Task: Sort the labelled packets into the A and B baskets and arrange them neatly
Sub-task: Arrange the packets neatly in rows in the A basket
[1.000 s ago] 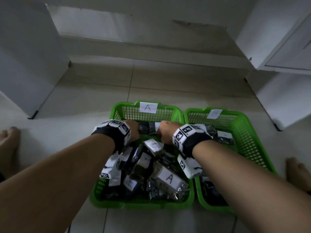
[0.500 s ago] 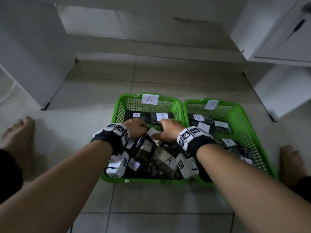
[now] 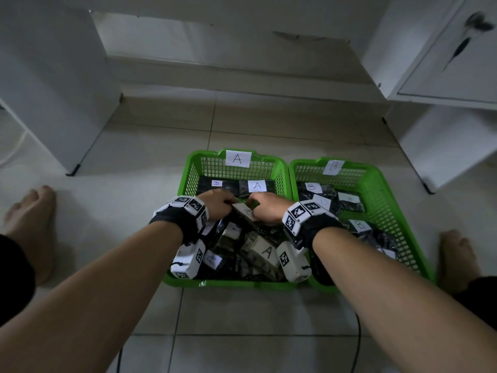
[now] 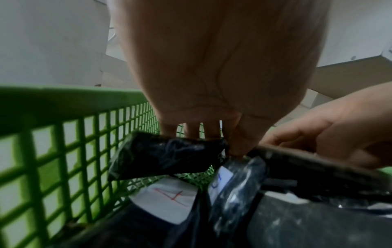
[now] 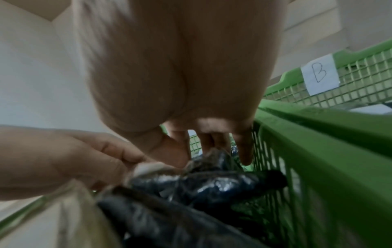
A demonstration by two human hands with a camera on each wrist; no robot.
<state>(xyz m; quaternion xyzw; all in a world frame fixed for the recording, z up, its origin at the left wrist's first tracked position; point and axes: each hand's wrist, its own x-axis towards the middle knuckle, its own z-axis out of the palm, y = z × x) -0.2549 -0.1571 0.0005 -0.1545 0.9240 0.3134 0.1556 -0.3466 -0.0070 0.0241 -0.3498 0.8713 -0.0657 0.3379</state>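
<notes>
Two green baskets stand side by side on the floor: basket A (image 3: 191, 173) on the left and basket B (image 3: 383, 184) on the right. Both hands are inside basket A, at its middle. My left hand (image 3: 220, 203) and right hand (image 3: 265, 209) pinch one dark A-labelled packet (image 3: 246, 211) between them. In the left wrist view the left hand (image 4: 212, 137) grips the black plastic of that packet (image 4: 165, 157). In the right wrist view the right hand (image 5: 212, 146) grips crinkled plastic. Two packets (image 3: 256, 185) lie flat along the far wall. A loose pile (image 3: 265, 251) fills the near half.
Basket B holds several B-labelled packets (image 3: 312, 187) lying flat. Bare feet rest on the tiles at the left (image 3: 32, 219) and right (image 3: 457, 254). White cabinets (image 3: 48, 90) flank the floor on both sides. A black cable (image 3: 359, 343) runs along the floor near me.
Both hands have drawn back from the far end of basket A to its middle, uncovering two packets lying flat there. They now hold a packet from the pile.
</notes>
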